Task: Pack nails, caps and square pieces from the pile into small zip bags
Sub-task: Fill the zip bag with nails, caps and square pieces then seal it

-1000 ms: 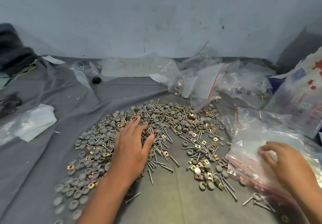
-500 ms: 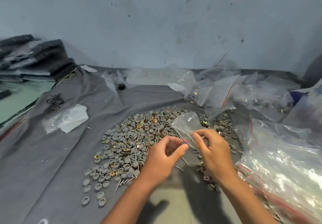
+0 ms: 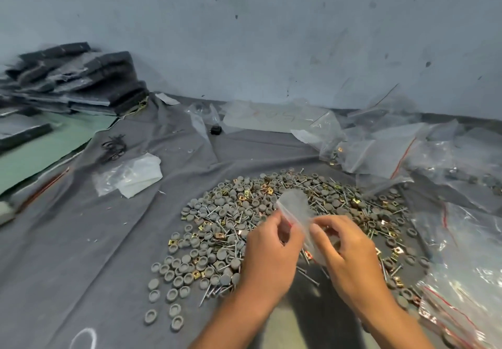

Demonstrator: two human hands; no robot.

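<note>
Both hands have closed in on the small zip bag (image 3: 294,210) since half a sec ago: left hand (image 3: 271,256), which hung just short of it w/ fingers curled on nothing, now pinches the bag's near-left edge by the red zip line. Right hand (image 3: 350,259) pinches the opposite side, as before. Bag stands tilted up between them, hovering over the middle of the pile (image 3: 271,226). Looks empty, tho it's see-through & blurred, so can't be sure.

Why held so: one pinch per side looks like a pull to part the mouth, prob so parts can drop in. Judging by that, packing of this bag hasn't begun.

Pile below is a mix: grey caps (image 3: 214,202), nails (image 3: 307,275), brass square pieces (image 3: 173,241), spread on grey cloth (image 3: 81,253). Caps thin out to strays at the near-left fringe.

Room to move: bare cloth left of pile, wide open. Right side is tight; a heap of clear bags (image 3: 461,253) touches the pile's right edge, more bags (image 3: 380,150) crowd behind it. Crumpled plastic (image 3: 130,172) sits well left, apart from everything. Dark stacked bundles (image 3: 76,80) far left by the wall (image 3: 271,36).
</note>
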